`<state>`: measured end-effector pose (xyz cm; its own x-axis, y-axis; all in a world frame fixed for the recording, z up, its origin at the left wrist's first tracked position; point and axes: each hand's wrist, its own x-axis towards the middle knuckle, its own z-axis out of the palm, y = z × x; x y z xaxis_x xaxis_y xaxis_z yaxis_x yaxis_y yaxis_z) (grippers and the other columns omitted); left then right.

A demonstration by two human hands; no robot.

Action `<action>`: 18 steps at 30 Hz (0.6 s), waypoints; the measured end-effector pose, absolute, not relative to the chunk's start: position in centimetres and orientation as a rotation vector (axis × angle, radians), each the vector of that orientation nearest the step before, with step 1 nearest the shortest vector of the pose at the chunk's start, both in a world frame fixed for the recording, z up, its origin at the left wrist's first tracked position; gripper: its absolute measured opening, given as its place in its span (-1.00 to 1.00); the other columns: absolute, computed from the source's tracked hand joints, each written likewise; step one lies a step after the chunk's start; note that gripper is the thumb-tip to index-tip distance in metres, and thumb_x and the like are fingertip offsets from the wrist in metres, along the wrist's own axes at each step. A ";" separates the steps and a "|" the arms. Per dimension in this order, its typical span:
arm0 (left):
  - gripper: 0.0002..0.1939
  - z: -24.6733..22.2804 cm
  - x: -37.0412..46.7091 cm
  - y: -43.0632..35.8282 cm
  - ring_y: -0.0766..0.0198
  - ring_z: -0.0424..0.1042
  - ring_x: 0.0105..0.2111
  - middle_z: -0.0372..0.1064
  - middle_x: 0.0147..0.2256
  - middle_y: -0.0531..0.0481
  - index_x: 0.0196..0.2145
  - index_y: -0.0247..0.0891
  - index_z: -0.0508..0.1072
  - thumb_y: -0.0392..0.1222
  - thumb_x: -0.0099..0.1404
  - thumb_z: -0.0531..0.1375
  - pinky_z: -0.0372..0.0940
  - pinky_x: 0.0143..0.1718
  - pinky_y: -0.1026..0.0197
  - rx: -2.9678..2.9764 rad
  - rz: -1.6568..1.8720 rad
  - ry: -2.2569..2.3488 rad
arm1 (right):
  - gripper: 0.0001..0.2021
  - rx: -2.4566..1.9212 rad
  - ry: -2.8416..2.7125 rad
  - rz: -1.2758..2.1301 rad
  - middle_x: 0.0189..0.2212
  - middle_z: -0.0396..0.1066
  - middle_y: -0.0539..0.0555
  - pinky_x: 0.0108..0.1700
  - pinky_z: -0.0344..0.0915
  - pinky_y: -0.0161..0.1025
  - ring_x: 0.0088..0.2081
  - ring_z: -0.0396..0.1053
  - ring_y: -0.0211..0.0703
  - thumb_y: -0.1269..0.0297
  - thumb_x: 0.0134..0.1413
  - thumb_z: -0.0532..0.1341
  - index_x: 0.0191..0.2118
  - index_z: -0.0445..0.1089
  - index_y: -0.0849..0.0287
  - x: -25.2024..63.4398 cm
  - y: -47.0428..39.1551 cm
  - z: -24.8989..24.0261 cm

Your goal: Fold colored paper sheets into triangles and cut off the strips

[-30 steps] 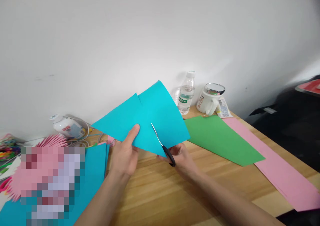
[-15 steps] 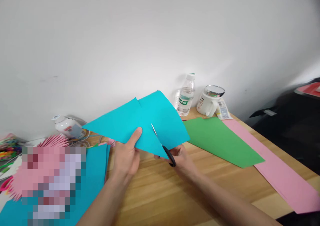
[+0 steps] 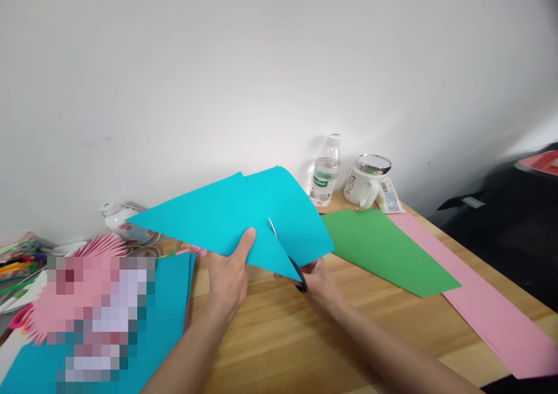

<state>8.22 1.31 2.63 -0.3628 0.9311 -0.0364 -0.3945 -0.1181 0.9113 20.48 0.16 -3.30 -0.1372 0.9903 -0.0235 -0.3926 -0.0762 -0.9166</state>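
Observation:
My left hand (image 3: 231, 275) pinches the lower edge of a bright blue sheet of paper (image 3: 204, 214), thumb on top and fingers underneath. The sheet is folded and held up off the table. With my right hand (image 3: 320, 283) I grip a pair of black-handled scissors (image 3: 300, 275) at the paper's lower right. One blade shows above the sheet, along a cut running in from the edge; the other blade is hidden under the paper. The cut flap lies between my two hands.
A green paper piece (image 3: 387, 254) and pink paper strips (image 3: 483, 301) lie right on the wooden table (image 3: 270, 347). Behind stand a water bottle (image 3: 326, 173) and a white mug (image 3: 361, 187). At left are blue sheets (image 3: 170, 301), a pink pleated paper (image 3: 100, 246) and a white bottle (image 3: 120, 219).
The view has shifted slightly. The blue sheet's left corner has swung outward to the left and my left hand has moved a little right. Both hands keep their holds, and the scissors remain at the cut.

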 end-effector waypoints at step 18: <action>-0.25 2.6 8.2 1.1 0.06 0.35 -0.01 0.36 0.00 -0.09 0.05 -0.13 0.28 -0.22 -0.12 0.41 0.28 0.02 0.00 0.698 1.672 1.109 | -0.68 -0.900 -0.978 1.476 -0.53 0.49 0.07 -0.43 0.32 -0.21 -0.40 0.41 -0.01 0.18 -0.45 0.42 -0.42 0.49 0.18 20.6 -0.1 -2.8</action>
